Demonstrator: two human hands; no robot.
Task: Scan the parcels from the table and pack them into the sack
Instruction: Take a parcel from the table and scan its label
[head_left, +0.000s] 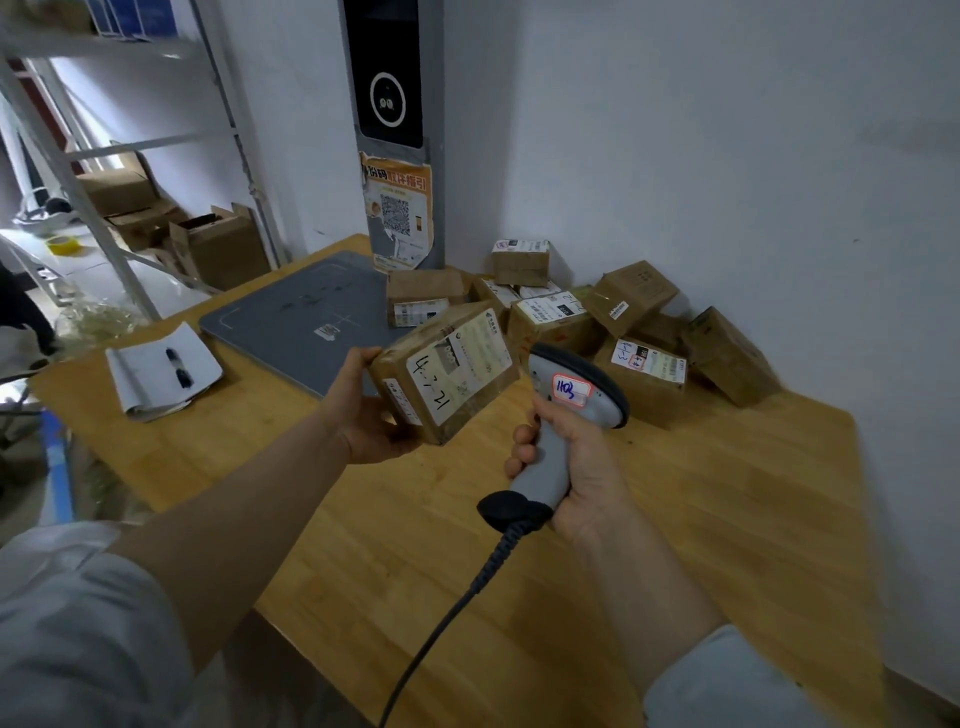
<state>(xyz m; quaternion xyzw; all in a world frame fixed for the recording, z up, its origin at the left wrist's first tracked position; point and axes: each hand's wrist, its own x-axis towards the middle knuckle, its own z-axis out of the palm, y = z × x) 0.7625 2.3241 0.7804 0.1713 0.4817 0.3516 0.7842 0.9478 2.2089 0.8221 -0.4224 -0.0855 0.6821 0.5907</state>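
Head view: brown parcel (444, 374) lifted above the wooden table (701, 519), white label with handwritten digits turned up, gripped at its left end by the left hand (371, 415). Just to its right, grey barcode scanner (582, 379) clutched by the handle in the right hand (582, 478), head close beside the parcel's right edge, cable trailing down. Behind, heap of parcels (550, 317) against the wall at the table's far corner. Further left, flat grey pad (301, 322) and notepad (161, 369) bearing two pens.

Dim, soft focus; daylight glare far left; wide-angle warp at edges.
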